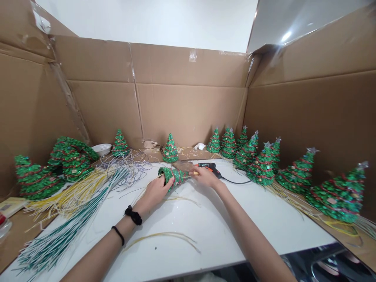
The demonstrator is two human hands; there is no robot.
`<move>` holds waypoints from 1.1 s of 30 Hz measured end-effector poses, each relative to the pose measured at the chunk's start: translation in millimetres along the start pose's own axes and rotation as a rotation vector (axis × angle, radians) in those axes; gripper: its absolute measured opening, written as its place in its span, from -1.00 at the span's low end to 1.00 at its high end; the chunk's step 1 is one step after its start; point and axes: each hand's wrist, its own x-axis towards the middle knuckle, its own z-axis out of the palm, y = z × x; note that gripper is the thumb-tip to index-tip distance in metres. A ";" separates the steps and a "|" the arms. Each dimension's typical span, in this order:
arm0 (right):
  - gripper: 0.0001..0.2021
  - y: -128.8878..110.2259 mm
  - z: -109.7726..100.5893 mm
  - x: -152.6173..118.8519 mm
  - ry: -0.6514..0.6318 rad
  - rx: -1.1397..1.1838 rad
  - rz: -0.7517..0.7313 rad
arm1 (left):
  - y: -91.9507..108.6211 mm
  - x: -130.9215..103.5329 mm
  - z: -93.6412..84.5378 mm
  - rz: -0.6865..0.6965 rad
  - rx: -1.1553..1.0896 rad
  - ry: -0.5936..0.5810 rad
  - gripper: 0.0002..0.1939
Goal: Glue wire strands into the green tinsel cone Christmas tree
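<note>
Tree: small green tinsel cone tree (173, 177) with red trim, lying tilted on the white table (235, 223), just before the orange-black glue gun (209, 167).
Left hand (157, 190): grasping the tree's base.
Right hand (205, 176): pinching its tip.

Walls: brown cardboard screen (188, 102) from 9 to 3 o'clock.
Behind: white wall (152, 19) at 12 o'clock.
Furniture: white table (223, 227), brightly lit.

Glittery tinsel, matt cardboard, smooth white board

The small tree (173, 177) is rough, sparkling green tinsel with red bead trim; the tabletop (229, 223) looks smooth and faintly glossy; the cardboard walls (188, 105) are matt brown with shiny tape strips.
</note>
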 end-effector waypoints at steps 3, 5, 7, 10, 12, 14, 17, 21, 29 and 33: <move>-0.80 1.1 -0.4 -0.6 -0.037 -0.057 -0.015 | 0.6 -0.2 -0.3 0.001 0.001 -0.007 -0.53; -0.83 2.2 -0.2 -0.5 -0.075 -0.057 -0.045 | 0.7 -0.5 -0.3 0.001 -0.007 -0.006 -0.55; -0.84 3.6 0.6 -0.1 -0.089 -0.046 -0.054 | 0.5 -0.7 -0.1 -0.004 -0.014 -0.005 -0.56; -0.83 6.4 2.6 0.8 -0.097 -0.036 -0.023 | 0.0 -0.8 0.4 0.000 -0.015 -0.002 -0.56; -0.82 8.5 4.2 1.8 -0.111 -0.023 -0.009 | -0.2 -0.6 0.4 0.002 -0.011 -0.001 -0.55; -0.83 10.7 5.4 3.1 -0.109 -0.009 -0.029 | -0.2 -0.4 0.0 0.006 -0.013 -0.004 -0.54; -0.83 13.3 5.8 4.4 -0.076 -0.003 -0.089 | 0.1 -0.4 -1.0 0.019 -0.023 -0.019 -0.50; -0.81 14.2 5.4 3.8 -0.118 0.025 -0.059 | 0.6 -0.5 -1.9 0.017 -0.015 -0.027 -0.47; -0.86 16.5 8.6 6.6 -0.068 0.031 -0.132 | 0.1 0.0 -1.4 0.006 -0.015 -0.030 -0.45; -0.87 11.4 5.0 5.0 -0.010 -0.019 -0.161 | -0.9 0.0 -0.2 0.019 -0.026 -0.023 -0.43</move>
